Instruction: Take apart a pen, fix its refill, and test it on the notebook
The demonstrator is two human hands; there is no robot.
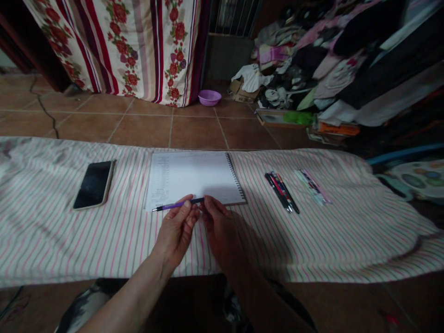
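Cloth (52, 231), left end: phone (93, 184), face up.
Centre, far edge: notebook (194, 173) open, page mostly blank.
Pen (169, 206) over notebook's near edge, tip left, off paper. Left hand (176, 231) pinches its middle, right hand (220, 231) its rear end. Apparently no writing yet.
Right: spare pens (281, 192), packet (312, 186), untouched.
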